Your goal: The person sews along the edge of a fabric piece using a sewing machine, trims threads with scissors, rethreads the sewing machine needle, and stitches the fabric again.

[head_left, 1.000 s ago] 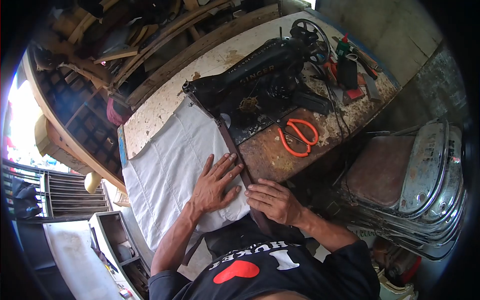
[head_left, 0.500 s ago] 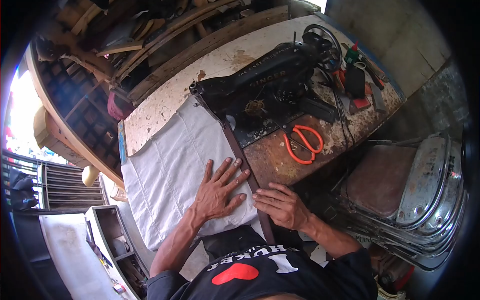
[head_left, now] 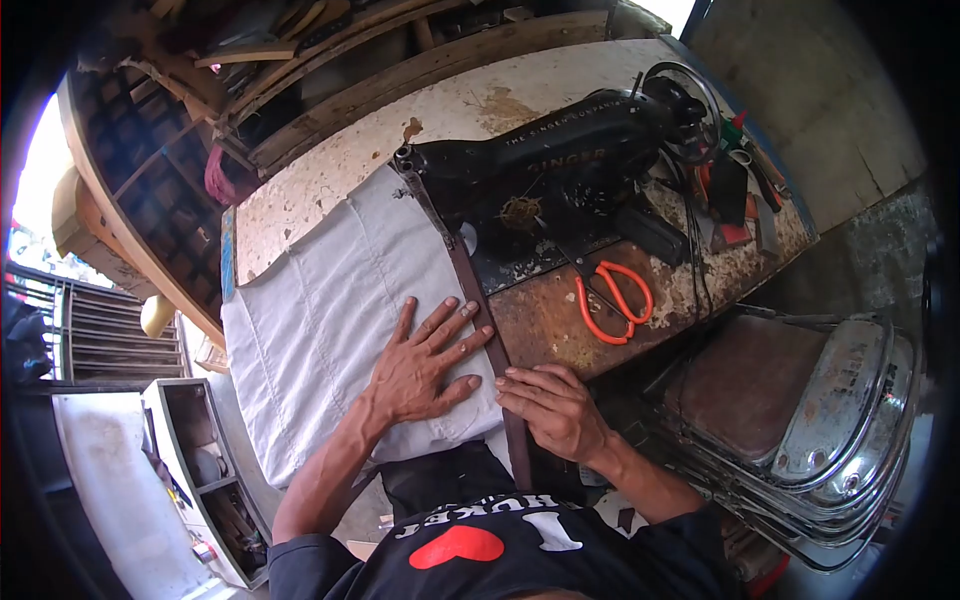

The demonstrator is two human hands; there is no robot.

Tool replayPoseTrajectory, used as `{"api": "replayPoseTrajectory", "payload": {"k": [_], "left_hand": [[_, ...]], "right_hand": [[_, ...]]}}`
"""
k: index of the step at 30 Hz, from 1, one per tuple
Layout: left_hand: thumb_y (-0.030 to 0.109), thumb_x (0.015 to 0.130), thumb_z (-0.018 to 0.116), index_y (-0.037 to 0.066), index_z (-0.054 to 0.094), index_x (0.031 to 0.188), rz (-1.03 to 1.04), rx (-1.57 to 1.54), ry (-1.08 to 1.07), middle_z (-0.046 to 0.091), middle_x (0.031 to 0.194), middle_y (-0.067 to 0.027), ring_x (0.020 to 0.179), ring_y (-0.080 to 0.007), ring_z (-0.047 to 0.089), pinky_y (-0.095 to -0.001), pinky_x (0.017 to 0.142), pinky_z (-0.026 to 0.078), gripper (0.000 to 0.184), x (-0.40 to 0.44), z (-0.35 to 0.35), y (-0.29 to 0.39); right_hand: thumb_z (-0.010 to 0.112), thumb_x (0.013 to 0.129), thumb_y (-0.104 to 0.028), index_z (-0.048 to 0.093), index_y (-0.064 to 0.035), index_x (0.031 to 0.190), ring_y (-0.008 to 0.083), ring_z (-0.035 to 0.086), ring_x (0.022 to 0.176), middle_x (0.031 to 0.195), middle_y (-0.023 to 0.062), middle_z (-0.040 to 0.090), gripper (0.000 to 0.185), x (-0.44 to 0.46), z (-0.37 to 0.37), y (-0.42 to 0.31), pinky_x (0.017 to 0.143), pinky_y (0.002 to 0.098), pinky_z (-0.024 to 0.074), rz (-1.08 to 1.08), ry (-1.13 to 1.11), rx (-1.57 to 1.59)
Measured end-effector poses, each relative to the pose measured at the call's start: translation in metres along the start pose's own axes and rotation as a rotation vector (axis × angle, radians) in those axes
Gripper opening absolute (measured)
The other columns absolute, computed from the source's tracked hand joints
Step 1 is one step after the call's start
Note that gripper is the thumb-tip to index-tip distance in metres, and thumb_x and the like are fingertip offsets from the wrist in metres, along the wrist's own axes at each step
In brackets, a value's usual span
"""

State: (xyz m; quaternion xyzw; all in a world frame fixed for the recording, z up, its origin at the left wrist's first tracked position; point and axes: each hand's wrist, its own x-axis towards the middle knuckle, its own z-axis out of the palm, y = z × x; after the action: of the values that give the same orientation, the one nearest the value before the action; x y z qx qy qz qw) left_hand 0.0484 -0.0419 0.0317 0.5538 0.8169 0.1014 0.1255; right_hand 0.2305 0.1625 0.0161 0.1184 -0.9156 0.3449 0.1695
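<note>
Light grey cloth (head_left: pixel 310 300) is spread over the left of the table, with a dark brown strip (head_left: pixel 482 310) running along its right edge. The strip leads up under the head of a black Singer sewing machine (head_left: pixel 560 170). My left hand (head_left: pixel 425 365) lies flat on the cloth, fingers spread, fingertips close to the strip. At the near end of the strip my right hand (head_left: pixel 555 410) is closed, thumb and fingers pinching its edge. Orange-handled scissors (head_left: pixel 612 305) rest on the table beside the machine, their blades partly hidden by it.
Tools, a black flat piece (head_left: pixel 728 192) and a green bottle (head_left: pixel 733 130) crowd the table's right end. Stacked metal-framed chairs (head_left: pixel 800 410) stand at right. An open drawer unit (head_left: pixel 195 450) is at lower left; wooden racks (head_left: pixel 330 85) stand behind the table.
The camera view has shifted slightly. Both hands keep nearly the same places on the cloth and strip; the right fingers look drawn closer together at the strip.
</note>
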Motion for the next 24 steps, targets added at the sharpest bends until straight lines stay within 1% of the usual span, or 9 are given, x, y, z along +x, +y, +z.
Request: {"api": "replayPoseTrajectory", "payload": {"k": [3, 7, 9, 13, 15, 16, 19, 21, 24], "left_hand": [[0.051, 0.098, 0.057, 0.029, 0.044, 0.16, -0.001, 0.001, -0.001, 0.034, 0.171, -0.0058, 0.16, -0.0282, 0.025, -0.063, 0.129, 0.006, 0.067, 0.003, -0.002, -0.006], [0.051, 0.098, 0.057, 0.028, 0.044, 0.16, -0.007, 0.01, 0.007, 0.034, 0.171, -0.0058, 0.16, -0.0276, 0.025, -0.0626, 0.13, 0.005, 0.067, 0.009, -0.005, -0.013], [0.046, 0.095, 0.061, 0.026, 0.046, 0.16, -0.001, 0.002, 0.019, 0.034, 0.171, -0.0076, 0.16, -0.0284, 0.025, -0.06, 0.13, 0.003, 0.069, 0.011, -0.006, -0.017], [0.05, 0.098, 0.057, 0.028, 0.045, 0.16, -0.003, 0.019, 0.036, 0.034, 0.17, -0.0061, 0.16, -0.0267, 0.026, -0.0616, 0.13, 0.004, 0.067, 0.016, -0.006, -0.027], [0.047, 0.097, 0.059, 0.023, 0.047, 0.159, -0.005, -0.027, 0.044, 0.033, 0.171, -0.0076, 0.16, -0.0288, 0.025, -0.0601, 0.13, 0.002, 0.067, 0.019, -0.007, -0.031], [0.047, 0.097, 0.059, 0.023, 0.047, 0.159, -0.009, -0.029, 0.05, 0.033, 0.171, -0.0076, 0.16, -0.0288, 0.025, -0.0601, 0.13, 0.002, 0.067, 0.021, -0.008, -0.033], [0.047, 0.098, 0.061, 0.022, 0.049, 0.156, -0.006, -0.04, 0.051, 0.036, 0.168, -0.0121, 0.159, -0.0313, 0.026, -0.0607, 0.13, 0.003, 0.065, 0.025, -0.011, -0.039], [0.046, 0.097, 0.063, 0.02, 0.052, 0.153, -0.011, -0.053, 0.092, 0.039, 0.164, -0.0182, 0.158, -0.0342, 0.028, -0.0618, 0.13, 0.005, 0.063, 0.028, -0.015, -0.044], [0.046, 0.096, 0.065, 0.019, 0.053, 0.152, 0.022, -0.056, 0.1, 0.041, 0.161, -0.0224, 0.157, -0.0362, 0.03, -0.0629, 0.129, 0.007, 0.062, 0.035, -0.017, -0.056]], "right_hand": [[0.067, 0.085, 0.0, 0.075, -0.0038, 0.118, 0.0237, 0.064, 0.13, 0.131, 0.009, 0.073, 0.034, 0.007, -0.001, 0.004, 0.108, 0.0427, 0.0464, -0.015, -0.03, 0.005], [0.067, 0.086, 0.001, 0.075, -0.0035, 0.117, 0.0243, 0.064, 0.129, 0.128, 0.0093, 0.074, 0.032, 0.018, -0.003, 0.007, 0.108, 0.0429, 0.0463, -0.004, -0.046, 0.02], [0.067, 0.086, 0.001, 0.075, -0.0034, 0.116, 0.0245, 0.064, 0.129, 0.127, 0.0095, 0.074, 0.032, 0.024, -0.003, 0.008, 0.108, 0.043, 0.0463, 0.004, -0.053, 0.023], [0.067, 0.086, 0.002, 0.075, -0.0029, 0.114, 0.0254, 0.064, 0.129, 0.125, 0.0106, 0.075, 0.03, 0.037, -0.005, 0.011, 0.108, 0.0435, 0.0465, -0.001, -0.065, 0.005], [0.067, 0.086, 0.002, 0.075, -0.0028, 0.114, 0.0257, 0.064, 0.129, 0.125, 0.0109, 0.075, 0.029, 0.041, -0.004, 0.013, 0.108, 0.0437, 0.0465, -0.002, -0.074, 0.003], [0.066, 0.086, 0.002, 0.075, -0.0029, 0.115, 0.026, 0.064, 0.129, 0.125, 0.0111, 0.075, 0.03, 0.042, -0.001, 0.015, 0.108, 0.0439, 0.0463, 0.004, -0.066, 0.003], [0.065, 0.087, 0.002, 0.075, -0.0033, 0.117, 0.0261, 0.063, 0.131, 0.128, 0.0114, 0.074, 0.032, 0.048, -0.002, 0.018, 0.108, 0.0443, 0.0454, 0.02, -0.076, 0.002], [0.065, 0.087, 0.002, 0.074, -0.0035, 0.118, 0.026, 0.062, 0.132, 0.129, 0.0116, 0.073, 0.033, 0.053, -0.001, 0.019, 0.109, 0.0445, 0.0446, 0.033, -0.083, 0.005], [0.064, 0.088, 0.001, 0.074, -0.004, 0.119, 0.0255, 0.061, 0.134, 0.132, 0.0115, 0.072, 0.034, 0.059, 0.0, 0.022, 0.11, 0.0446, 0.0432, 0.041, -0.104, -0.017]]}}
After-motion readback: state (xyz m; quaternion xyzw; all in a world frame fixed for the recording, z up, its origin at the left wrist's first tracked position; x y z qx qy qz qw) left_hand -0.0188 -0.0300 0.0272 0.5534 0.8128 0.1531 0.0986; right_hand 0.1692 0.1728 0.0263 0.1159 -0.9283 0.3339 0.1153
